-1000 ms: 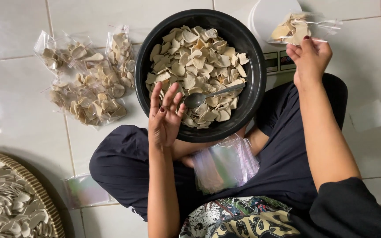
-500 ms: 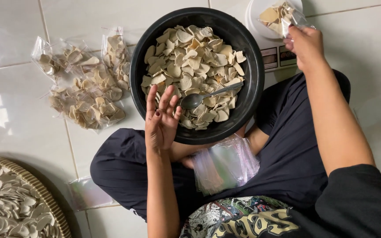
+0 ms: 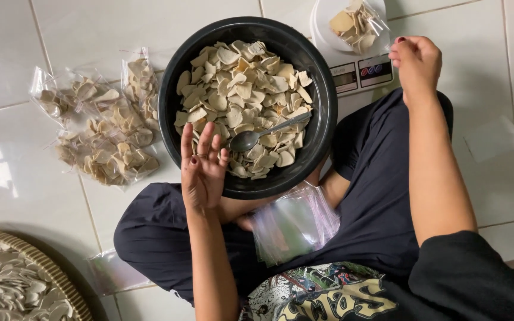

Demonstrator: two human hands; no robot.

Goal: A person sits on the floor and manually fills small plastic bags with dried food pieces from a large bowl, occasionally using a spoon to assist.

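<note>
A black bowl [image 3: 171, 101] full of pale, flat chips stands on the tiled floor between my legs, and a metal spoon [image 3: 269, 132] lies in it. My left hand [image 3: 202, 169] hovers at the bowl's near rim, palm up, fingers spread, holding nothing. A small clear bag of chips [image 3: 355, 24] rests in the white dish of a kitchen scale [image 3: 358, 74] behind the bowl. Just right of that bag is my right hand [image 3: 416, 64], fingers curled together, with nothing visible in them. A stack of empty clear bags [image 3: 292, 221] lies on my lap.
Several filled clear bags of chips [image 3: 105, 128] lie on the tiles left of the bowl. A woven tray [image 3: 13, 285] of pale chips sits at the bottom left. More clear plastic [image 3: 501, 134] lies at the right edge.
My right hand carried the small bag of chips onto the scale dish, let it go and drew back to the right. My left hand stayed open at the bowl's rim.
</note>
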